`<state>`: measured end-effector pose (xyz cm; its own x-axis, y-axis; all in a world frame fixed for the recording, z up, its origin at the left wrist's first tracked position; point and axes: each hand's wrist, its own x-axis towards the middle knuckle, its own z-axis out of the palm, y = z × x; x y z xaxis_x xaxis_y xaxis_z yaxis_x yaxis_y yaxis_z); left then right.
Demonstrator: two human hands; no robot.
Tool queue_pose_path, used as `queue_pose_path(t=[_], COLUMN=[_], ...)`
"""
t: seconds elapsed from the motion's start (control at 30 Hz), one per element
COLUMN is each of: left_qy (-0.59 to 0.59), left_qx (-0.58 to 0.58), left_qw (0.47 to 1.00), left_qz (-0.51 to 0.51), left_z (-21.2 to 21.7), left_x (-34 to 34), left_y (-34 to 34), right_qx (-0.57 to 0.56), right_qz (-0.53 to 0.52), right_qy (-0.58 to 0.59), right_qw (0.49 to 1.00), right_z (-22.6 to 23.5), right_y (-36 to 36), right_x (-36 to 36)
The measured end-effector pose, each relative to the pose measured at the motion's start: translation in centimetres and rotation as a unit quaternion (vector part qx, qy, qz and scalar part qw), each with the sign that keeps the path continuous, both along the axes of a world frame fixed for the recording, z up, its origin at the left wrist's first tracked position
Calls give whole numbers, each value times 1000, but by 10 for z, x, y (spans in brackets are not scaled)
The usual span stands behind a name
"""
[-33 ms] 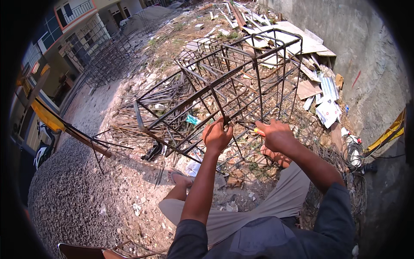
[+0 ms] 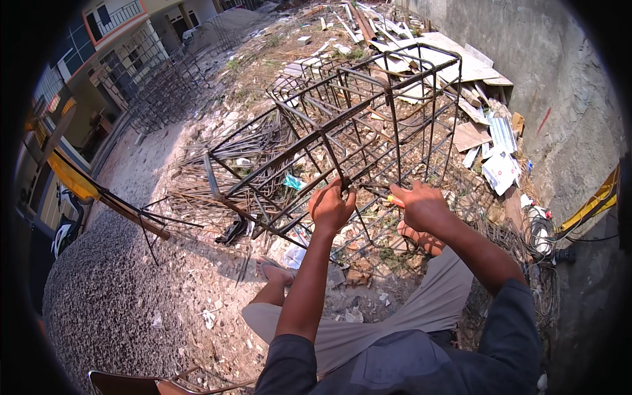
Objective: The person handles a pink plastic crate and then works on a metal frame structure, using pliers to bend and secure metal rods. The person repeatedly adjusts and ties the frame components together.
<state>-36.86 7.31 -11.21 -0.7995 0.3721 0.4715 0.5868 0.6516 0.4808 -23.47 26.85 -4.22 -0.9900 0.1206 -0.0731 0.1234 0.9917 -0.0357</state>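
Note:
In front of me stands a cage of dark steel rebar [image 2: 322,130], its long bars tied across square hoops. My left hand [image 2: 332,207] is closed around a bar at a crossing on the cage's near side, with the fingertips partly hidden. Just to its right, my right hand [image 2: 422,209] is closed on a tool with an orange and yellow handle [image 2: 395,201]. A thin dark shaft points from the handle toward the left hand. The tool's tip is too small to make out.
Loose steel rods [image 2: 191,210] lie left of the cage, and a gravel heap [image 2: 112,303] rises at lower left. Scrap boards [image 2: 471,135] are piled by the concrete wall [image 2: 559,79] on the right. Tangled wire [image 2: 510,240] lies near my right arm. Rubble covers the ground.

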Motion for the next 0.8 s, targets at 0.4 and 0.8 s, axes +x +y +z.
queue_pose_path(t=[0.4, 0.8], left_qy=[8, -12], left_qx=[35, 2], left_qw=[999, 1000], left_qz=[-5, 11], left_z=[-16, -7], left_x=[-9, -5], left_y=[2, 2], right_qx=[-16, -33], right_qz=[-14, -19], right_qy=[-61, -105], right_qw=[998, 994], right_z=[14, 22], right_y=[2, 1], right_x=[-2, -6])
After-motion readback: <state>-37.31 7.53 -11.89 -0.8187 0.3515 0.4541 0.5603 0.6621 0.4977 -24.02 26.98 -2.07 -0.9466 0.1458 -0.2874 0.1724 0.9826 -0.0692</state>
